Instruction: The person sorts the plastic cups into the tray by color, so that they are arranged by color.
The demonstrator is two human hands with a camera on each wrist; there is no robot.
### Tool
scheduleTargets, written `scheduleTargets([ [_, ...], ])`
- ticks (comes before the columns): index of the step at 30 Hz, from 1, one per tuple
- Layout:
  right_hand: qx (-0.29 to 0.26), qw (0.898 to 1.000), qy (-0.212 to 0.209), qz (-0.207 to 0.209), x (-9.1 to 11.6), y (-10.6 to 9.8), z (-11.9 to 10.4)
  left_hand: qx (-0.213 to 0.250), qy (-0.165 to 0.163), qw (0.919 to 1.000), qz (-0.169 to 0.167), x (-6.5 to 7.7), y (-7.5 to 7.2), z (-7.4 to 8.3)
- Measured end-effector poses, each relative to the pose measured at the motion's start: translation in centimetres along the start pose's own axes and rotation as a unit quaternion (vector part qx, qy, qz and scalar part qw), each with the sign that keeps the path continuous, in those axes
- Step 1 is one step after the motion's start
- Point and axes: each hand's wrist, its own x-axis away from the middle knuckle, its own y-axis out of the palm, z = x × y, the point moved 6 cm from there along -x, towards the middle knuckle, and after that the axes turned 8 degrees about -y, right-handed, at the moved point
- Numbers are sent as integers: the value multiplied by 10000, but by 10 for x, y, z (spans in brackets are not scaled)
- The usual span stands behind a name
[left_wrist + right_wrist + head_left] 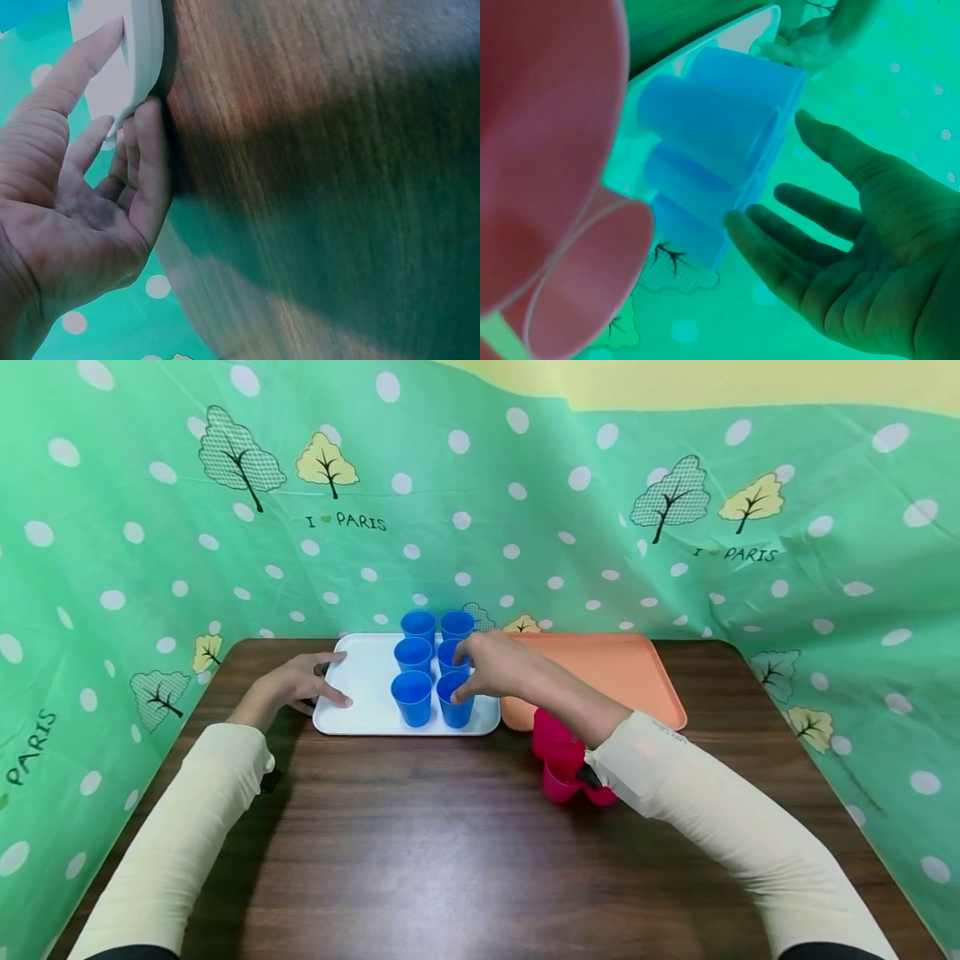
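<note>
On the left of the white tray (pixel 360 685), my left hand (pixel 296 681) grips the edge, with the thumb over the rim. The left wrist view shows the other fingers (pixel 152 142) beneath that rim. Several blue cups (pixel 412 697) stand upright on the tray in two columns. My right hand (pixel 495 668) is over the near cups of the right column, covering parts of them. In the right wrist view its fingers are spread and loosely bent, fingertips close to the cup rims, with nothing held between them.
An orange tray (pixel 607 672) lies right of the white tray. Several pink cups (pixel 561 777) stand in front of it, partly hidden under my right forearm. Behind the brown table (pixel 390 860) hangs a green dotted cloth (pixel 525 527).
</note>
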Motion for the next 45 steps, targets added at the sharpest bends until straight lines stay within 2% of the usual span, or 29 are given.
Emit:
scheduleTargets([
  [9,-84,9997,73,228,18,-17,20,-161,93,9998,14,3,-1,3],
  [21,-469,9981,230,332,41,-26,58,-290,252,9992,-57,4,2,5],
  [28,-684,9958,284,535,55,-30,80,-378,499,9978,218,10,-3,5],
  [37,-958,9903,362,943,77,-37,108,-476,559,9965,389,21,-8,-1],
  [45,-879,9879,551,1154,96,-40,137,-528,712,9931,768,29,-14,-11],
])
